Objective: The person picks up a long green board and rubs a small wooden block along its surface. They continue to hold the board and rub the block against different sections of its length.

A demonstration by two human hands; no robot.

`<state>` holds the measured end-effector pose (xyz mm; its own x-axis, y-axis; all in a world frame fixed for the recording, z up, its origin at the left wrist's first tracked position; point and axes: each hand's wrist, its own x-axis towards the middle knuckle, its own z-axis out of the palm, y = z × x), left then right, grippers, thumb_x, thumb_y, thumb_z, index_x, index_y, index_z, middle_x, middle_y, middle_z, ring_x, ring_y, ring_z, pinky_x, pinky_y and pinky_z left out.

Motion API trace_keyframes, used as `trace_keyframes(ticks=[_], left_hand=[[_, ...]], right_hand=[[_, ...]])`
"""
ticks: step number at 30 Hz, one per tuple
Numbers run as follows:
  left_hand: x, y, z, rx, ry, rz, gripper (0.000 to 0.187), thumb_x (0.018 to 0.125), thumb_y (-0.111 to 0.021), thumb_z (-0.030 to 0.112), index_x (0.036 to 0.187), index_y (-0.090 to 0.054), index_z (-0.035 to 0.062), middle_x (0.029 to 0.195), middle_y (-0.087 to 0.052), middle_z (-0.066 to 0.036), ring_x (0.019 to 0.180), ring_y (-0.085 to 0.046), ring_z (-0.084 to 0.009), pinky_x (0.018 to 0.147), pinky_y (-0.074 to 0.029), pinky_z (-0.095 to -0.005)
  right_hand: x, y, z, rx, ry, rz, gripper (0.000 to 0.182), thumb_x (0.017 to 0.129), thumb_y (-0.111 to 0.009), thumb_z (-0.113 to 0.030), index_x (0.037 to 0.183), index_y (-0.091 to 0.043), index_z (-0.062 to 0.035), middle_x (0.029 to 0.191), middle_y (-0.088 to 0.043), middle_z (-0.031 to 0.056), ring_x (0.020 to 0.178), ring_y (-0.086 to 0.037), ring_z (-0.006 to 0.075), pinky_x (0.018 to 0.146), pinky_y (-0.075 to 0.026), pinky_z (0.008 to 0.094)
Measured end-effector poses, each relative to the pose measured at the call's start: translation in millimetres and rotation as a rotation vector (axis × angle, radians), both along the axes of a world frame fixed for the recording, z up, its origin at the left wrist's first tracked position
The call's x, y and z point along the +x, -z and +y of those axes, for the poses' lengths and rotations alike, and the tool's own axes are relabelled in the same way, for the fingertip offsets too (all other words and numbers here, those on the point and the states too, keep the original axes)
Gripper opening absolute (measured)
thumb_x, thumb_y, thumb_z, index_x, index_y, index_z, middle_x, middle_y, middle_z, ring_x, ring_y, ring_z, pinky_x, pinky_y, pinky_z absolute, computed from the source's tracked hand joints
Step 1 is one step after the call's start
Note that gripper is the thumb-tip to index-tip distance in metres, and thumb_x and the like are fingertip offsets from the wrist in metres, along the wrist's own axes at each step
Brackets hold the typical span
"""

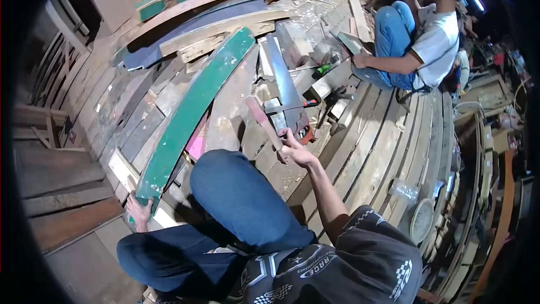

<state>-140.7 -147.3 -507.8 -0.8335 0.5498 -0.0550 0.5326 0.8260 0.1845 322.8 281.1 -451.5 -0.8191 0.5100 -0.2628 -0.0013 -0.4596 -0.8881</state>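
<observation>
My left hand (139, 211) is closed around the near end of a long green painted board (194, 110), which slants away across the floor. In my right hand (297, 151) is a wooden stick (263, 119), reddish toward its far end and pointing up and away. Just beyond that hand lies a handsaw (282, 73) with a wide metal blade and an orange-red handle. A thin dark tool with a red end (292, 107) crosses over the saw. My raised knee (236, 186) is between both hands.
Several curved boards (214, 0), some green, are stacked at the back. A seated person (416, 45) in jeans holds a board piece at the upper right. A clear plastic container (404, 190) and a round pale basin (421, 220) stand on slatted planks (365, 163).
</observation>
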Motion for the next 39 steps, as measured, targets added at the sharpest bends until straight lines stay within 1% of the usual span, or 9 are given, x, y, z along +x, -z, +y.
trace_keyframes(ticks=[7, 8, 13, 19, 22, 25, 34, 38, 39], left_hand=[[23, -39, 16, -0.250, 0.091, -0.022, 0.101, 0.059, -0.085, 0.050, 0.137, -0.042, 0.0033, 0.134, -0.045, -0.027, 0.123, -0.042, -0.0441, 0.100, -0.035, -0.0545], [21, -7, -2, -0.219, 0.235, 0.187, 0.101, 0.060, -0.084, 0.051, 0.137, -0.041, 0.0022, 0.131, -0.044, -0.028, 0.120, -0.041, -0.0460, 0.098, -0.035, -0.0557], [40, -26, 14, -0.052, 0.246, 0.124, 0.090, 0.059, -0.086, 0.041, 0.125, -0.045, -0.0035, 0.118, -0.046, -0.026, 0.113, -0.046, -0.0454, 0.094, -0.038, -0.0545], [26, -20, 9, 0.085, 0.317, -0.019, 0.084, 0.060, -0.086, 0.031, 0.122, -0.043, -0.0052, 0.123, -0.044, -0.031, 0.105, -0.051, -0.0488, 0.087, -0.045, -0.0517], [33, -21, 13, 0.060, 0.235, -0.098, 0.082, 0.061, -0.086, 0.027, 0.122, -0.042, -0.0049, 0.116, -0.052, -0.030, 0.103, -0.054, -0.0473, 0.087, -0.045, -0.0494], [31, -19, 10, -0.077, 0.103, -0.156, 0.082, 0.063, -0.086, 0.030, 0.124, -0.042, -0.0045, 0.111, -0.058, -0.031, 0.100, -0.058, -0.0473, 0.085, -0.047, -0.0504], [32, -18, 7, 0.083, 0.160, -0.121, 0.083, 0.058, -0.089, 0.032, 0.116, -0.041, -0.0031, 0.106, -0.060, -0.030, 0.098, -0.060, -0.0460, 0.083, -0.048, -0.0512], [25, -3, 1, 0.135, 0.193, -0.052, 0.078, 0.057, -0.088, 0.035, 0.110, -0.044, -0.0015, 0.105, -0.061, -0.027, 0.102, -0.058, -0.0445, 0.084, -0.048, -0.0509], [29, -11, 4, 0.088, 0.156, -0.056, 0.076, 0.057, -0.088, 0.033, 0.109, -0.044, -0.0013, 0.102, -0.061, -0.026, 0.102, -0.058, -0.0436, 0.084, -0.048, -0.0510]], right_hand=[[17, -5, -21, 0.281, -0.052, -0.222, 0.068, 0.082, -0.051, -0.005, 0.142, -0.021, -0.0159, 0.065, -0.043, -0.0012, 0.047, -0.042, 0.0096, 0.045, -0.036, 0.0270], [20, 0, -24, 0.262, -0.059, -0.219, 0.069, 0.082, -0.051, -0.006, 0.143, -0.020, -0.0163, 0.066, -0.043, -0.0012, 0.048, -0.042, 0.0095, 0.045, -0.036, 0.0269], [24, 1, -35, 0.057, -0.079, -0.397, 0.064, 0.083, -0.050, -0.013, 0.144, -0.030, -0.0157, 0.076, -0.046, -0.0011, 0.057, -0.045, 0.0087, 0.047, -0.036, 0.0268], [0, 32, -37, 0.135, 0.031, -0.396, 0.057, 0.093, -0.060, -0.033, 0.137, -0.036, -0.0048, 0.084, -0.054, 0.0024, 0.062, -0.050, 0.0104, 0.054, -0.042, 0.0273], [-5, -18, -41, -0.168, 0.057, -0.213, 0.051, 0.094, -0.060, -0.021, 0.134, -0.035, -0.0037, 0.087, -0.058, 0.0062, 0.070, -0.060, 0.0124, 0.057, -0.045, 0.0273], [-20, 9, -45, -0.129, 0.087, -0.084, 0.048, 0.093, -0.060, -0.016, 0.132, -0.035, -0.0061, 0.086, -0.057, 0.0063, 0.067, -0.060, 0.0127, 0.054, -0.044, 0.0268], [-82, -19, -36, 0.467, -0.134, -0.518, 0.033, 0.092, -0.061, -0.034, 0.101, -0.051, -0.0042, 0.070, -0.054, 0.0042, 0.050, -0.051, 0.0113, 0.040, -0.037, 0.0299], [-122, -36, -41, 0.938, -0.047, -0.513, 0.034, 0.093, -0.060, -0.031, 0.102, -0.047, -0.0006, 0.080, -0.061, 0.0309, 0.081, -0.060, 0.0510, 0.069, -0.044, 0.0552], [-136, -50, -42, 0.950, -0.122, -0.562, 0.033, 0.092, -0.059, -0.027, 0.105, -0.043, -0.0004, 0.081, -0.061, 0.0323, 0.084, -0.061, 0.0510, 0.070, -0.044, 0.0565]])
